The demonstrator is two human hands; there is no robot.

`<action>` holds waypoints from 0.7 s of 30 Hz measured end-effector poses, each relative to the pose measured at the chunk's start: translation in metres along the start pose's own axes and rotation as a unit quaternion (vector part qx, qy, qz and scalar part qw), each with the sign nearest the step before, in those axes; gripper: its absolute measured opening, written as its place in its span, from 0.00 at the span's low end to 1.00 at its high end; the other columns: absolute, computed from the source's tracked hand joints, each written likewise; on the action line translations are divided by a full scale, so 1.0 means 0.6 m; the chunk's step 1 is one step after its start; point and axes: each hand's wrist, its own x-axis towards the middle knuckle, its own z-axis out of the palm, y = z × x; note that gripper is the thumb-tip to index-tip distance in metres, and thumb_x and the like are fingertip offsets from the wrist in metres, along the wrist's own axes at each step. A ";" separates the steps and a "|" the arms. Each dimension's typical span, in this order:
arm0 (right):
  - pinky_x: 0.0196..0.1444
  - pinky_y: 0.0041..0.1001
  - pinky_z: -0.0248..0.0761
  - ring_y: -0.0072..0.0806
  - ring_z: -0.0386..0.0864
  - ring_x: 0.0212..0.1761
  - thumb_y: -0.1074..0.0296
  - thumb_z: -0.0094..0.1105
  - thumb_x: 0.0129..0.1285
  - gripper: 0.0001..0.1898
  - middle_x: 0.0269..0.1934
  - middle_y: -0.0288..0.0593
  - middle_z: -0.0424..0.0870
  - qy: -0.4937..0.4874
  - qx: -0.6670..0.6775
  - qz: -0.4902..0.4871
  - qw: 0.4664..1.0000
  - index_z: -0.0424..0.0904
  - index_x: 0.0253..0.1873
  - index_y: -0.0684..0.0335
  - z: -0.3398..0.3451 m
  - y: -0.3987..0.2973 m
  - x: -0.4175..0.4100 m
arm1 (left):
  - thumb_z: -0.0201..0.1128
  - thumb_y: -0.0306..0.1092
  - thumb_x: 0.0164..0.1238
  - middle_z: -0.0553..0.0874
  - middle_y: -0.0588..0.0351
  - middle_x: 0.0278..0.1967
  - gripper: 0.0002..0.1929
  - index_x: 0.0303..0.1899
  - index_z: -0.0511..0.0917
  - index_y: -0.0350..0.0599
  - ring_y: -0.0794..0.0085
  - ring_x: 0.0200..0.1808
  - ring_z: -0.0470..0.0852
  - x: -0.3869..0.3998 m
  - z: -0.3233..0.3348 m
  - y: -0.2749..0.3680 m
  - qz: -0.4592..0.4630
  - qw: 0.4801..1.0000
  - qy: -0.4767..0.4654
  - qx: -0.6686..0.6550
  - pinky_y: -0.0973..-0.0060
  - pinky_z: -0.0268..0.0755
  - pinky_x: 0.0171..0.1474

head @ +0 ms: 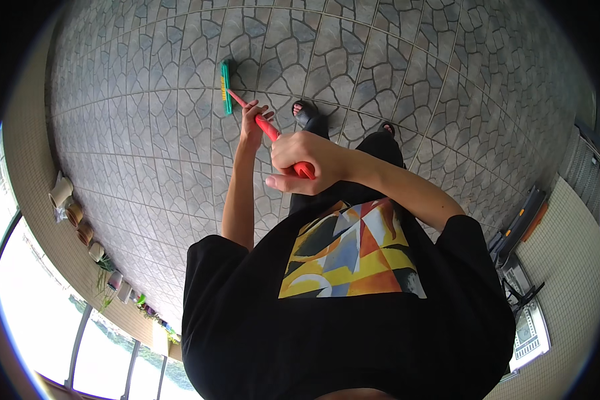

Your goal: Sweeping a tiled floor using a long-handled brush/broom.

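My right hand (305, 162) is wrapped around the top end of a broom's red handle (267, 128), close in front of my body. Further down the same handle, my left hand (256, 122) holds it loosely, with some fingers lifted away. The handle slants forward and left to a green broom head (226, 87) with a strip of yellow along its left side. That head is low over the stone-patterned floor (300, 55), left of my feet. Whether its bristles touch the floor, I cannot tell.
My sandalled feet (305, 111) are on the floor just right of the broom. Several plant pots (75, 214) line the tiled wall (25, 150) on the left, below windows (40, 285). A long black object with orange marks (520, 225) is by the right wall.
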 end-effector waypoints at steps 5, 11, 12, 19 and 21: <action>0.31 0.35 0.59 0.39 0.63 0.21 0.75 0.59 0.61 0.19 0.16 0.42 0.64 0.053 -0.004 -0.016 0.998 0.60 0.19 0.64 -0.016 -0.023 -0.112 | 0.58 0.30 0.60 0.79 0.47 0.47 0.26 0.60 0.62 0.43 0.59 0.41 0.84 -0.004 0.047 -0.074 0.012 0.998 -0.018 0.057 0.63 0.77 0.43; 0.31 0.33 0.61 0.38 0.63 0.20 0.78 0.58 0.60 0.17 0.16 0.42 0.65 0.100 -0.044 -0.025 0.994 0.62 0.19 0.65 -0.089 -0.073 -0.306 | 0.56 0.31 0.63 0.80 0.49 0.43 0.20 0.56 0.66 0.42 0.64 0.37 0.86 -0.051 0.249 -0.203 0.014 0.998 -0.040 0.048 0.65 0.78 0.41; 0.30 0.33 0.61 0.37 0.64 0.20 0.79 0.57 0.59 0.16 0.17 0.42 0.65 0.126 -0.050 -0.008 0.991 0.63 0.20 0.66 -0.105 -0.087 -0.342 | 0.56 0.31 0.62 0.79 0.49 0.47 0.21 0.57 0.66 0.43 0.62 0.43 0.85 -0.056 0.277 -0.227 0.006 0.996 -0.060 0.068 0.63 0.78 0.44; 0.26 0.31 0.57 0.36 0.60 0.17 0.82 0.57 0.52 0.14 0.15 0.42 0.62 0.201 -0.083 0.023 0.976 0.62 0.18 0.66 -0.212 -0.250 -0.535 | 0.59 0.34 0.70 0.70 0.52 0.57 0.17 0.57 0.67 0.44 0.60 0.53 0.82 -0.142 0.504 -0.402 0.029 0.967 -0.210 0.138 0.61 0.80 0.53; 0.25 0.31 0.56 0.36 0.58 0.16 0.82 0.57 0.49 0.14 0.14 0.41 0.60 0.219 -0.102 0.047 0.969 0.60 0.17 0.66 -0.235 -0.295 -0.570 | 0.59 0.33 0.70 0.72 0.52 0.55 0.16 0.56 0.67 0.45 0.59 0.50 0.84 -0.188 0.596 -0.406 -0.084 0.972 -0.206 0.074 0.60 0.79 0.54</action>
